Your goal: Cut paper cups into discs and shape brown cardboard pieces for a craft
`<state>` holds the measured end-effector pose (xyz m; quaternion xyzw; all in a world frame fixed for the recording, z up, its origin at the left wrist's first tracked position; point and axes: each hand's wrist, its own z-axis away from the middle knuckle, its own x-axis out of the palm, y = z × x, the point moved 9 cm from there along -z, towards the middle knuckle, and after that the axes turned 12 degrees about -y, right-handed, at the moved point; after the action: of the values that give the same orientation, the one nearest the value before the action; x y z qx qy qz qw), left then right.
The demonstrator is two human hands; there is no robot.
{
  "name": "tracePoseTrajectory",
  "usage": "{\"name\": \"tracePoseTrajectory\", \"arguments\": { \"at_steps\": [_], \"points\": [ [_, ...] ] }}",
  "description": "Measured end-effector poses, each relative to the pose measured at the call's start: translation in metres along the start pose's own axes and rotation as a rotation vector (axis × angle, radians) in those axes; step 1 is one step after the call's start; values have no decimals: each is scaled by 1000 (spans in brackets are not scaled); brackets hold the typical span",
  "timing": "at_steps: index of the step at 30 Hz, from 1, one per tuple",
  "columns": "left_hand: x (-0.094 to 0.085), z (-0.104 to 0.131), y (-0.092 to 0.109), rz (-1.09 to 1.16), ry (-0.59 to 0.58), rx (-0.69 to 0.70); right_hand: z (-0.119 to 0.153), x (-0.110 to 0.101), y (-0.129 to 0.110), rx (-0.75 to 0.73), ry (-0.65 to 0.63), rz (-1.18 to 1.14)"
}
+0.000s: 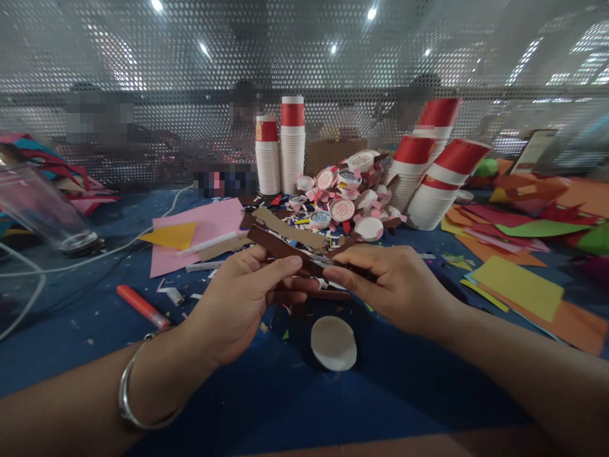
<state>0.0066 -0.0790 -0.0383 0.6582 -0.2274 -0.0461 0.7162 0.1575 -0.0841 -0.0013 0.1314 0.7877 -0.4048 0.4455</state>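
My left hand (259, 289) pinches a dark brown strip (271, 244) between thumb and fingers, above the blue table. My right hand (385, 282) is closed at the strip's right part, around something dark; a small grey metallic piece shows between the two hands, its shape partly hidden by the fingers. Below the hands a pale round disc (333, 343) lies flat on the table. Just beyond them are a cardboard strip (288, 228) and many paper scraps. Behind the scraps is a heap of round white pieces (342, 209) with red or blue drawings and pink tabs.
Stacked paper cups (292, 152) stand at the back, more (435, 197) lean at right. Coloured paper (518, 289) lies right, pink paper (209, 222) left. An orange-red marker (140, 304), a clear glass (47, 206) and a white cable (95, 269) are at left.
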Motion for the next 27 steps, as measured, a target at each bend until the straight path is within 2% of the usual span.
{"name": "tracePoseTrajectory", "arguments": {
  "at_steps": [9,16,27],
  "points": [
    [-3,-3,-3,-48,-11,-33,1,0,6,37,-16,-16],
    [0,-5,-6,-92,-64,-54,1,1,3,19,-23,17],
    [0,-5,-12,-7,-39,-134,2,1,1,-7,-4,73]
  ]
}}
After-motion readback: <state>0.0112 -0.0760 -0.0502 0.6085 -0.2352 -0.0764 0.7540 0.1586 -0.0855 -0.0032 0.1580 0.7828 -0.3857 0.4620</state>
